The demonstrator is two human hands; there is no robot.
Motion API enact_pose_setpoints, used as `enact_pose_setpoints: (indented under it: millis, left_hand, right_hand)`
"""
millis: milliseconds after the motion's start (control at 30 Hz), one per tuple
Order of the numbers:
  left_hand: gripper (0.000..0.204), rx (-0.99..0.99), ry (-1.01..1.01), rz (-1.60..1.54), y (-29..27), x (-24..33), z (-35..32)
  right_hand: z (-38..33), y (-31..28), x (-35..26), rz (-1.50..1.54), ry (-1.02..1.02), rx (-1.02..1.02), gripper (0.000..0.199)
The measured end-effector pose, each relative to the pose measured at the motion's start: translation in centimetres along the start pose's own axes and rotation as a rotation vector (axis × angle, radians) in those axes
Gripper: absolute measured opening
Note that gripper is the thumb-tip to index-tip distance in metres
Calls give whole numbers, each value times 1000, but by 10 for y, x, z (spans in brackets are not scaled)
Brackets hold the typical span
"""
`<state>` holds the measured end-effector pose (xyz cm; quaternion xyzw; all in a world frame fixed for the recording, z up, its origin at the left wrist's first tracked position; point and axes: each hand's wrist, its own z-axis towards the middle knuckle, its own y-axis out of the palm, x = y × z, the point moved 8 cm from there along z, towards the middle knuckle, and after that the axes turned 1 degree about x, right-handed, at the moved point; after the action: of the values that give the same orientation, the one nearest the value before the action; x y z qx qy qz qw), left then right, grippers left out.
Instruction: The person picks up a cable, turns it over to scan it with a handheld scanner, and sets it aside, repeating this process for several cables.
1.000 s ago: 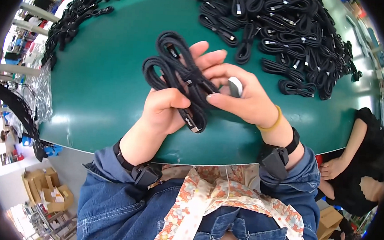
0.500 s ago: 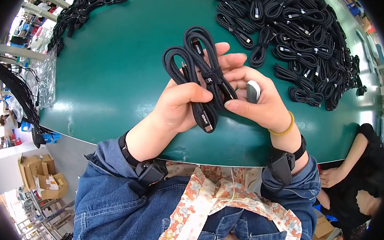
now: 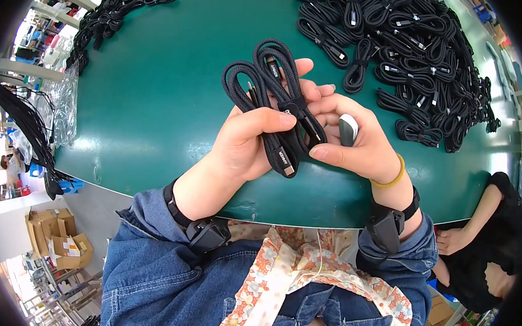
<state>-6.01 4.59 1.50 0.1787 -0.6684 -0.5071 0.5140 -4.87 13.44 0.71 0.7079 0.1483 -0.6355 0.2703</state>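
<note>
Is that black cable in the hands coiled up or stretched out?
Coiled: the black cable is looped into a bundle, gripped by the left hand and right hand.

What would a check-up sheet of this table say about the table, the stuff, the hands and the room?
Surface: green table, bare in the middle.
Job's things: coiled black braided cable held above the table; a small grey and white object tucked in the right hand.
Clutter: big pile of bundled black cables at the far right; smaller row of black cables at the far left; clear plastic bags at the left edge.
Grippers: left hand grips the coil, thumb across it; right hand pinches the strap around its middle.
Cables: loose black leads hang off the left edge.
Surroundings: cardboard boxes on the floor; another person on the right.
</note>
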Motion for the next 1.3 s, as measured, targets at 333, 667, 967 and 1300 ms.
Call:
enact_pose_setpoints:
  millis: [333, 667, 967, 1300]
  left_hand:
    - [52, 13, -19, -177, -5, 0, 4]
    - [44, 150, -20, -196, -17, 0, 2]
    - [35, 215, -16, -236, -14, 1, 1]
    - [45, 140, 11, -165, -14, 3, 1]
  right_hand:
    - [2, -3, -6, -45, -102, 62, 50]
    - [2, -4, -9, -189, -110, 99, 54]
    - [3, -4, -7, -188, -88, 118, 53]
    - [0, -2, -15, -324, -135, 116, 52]
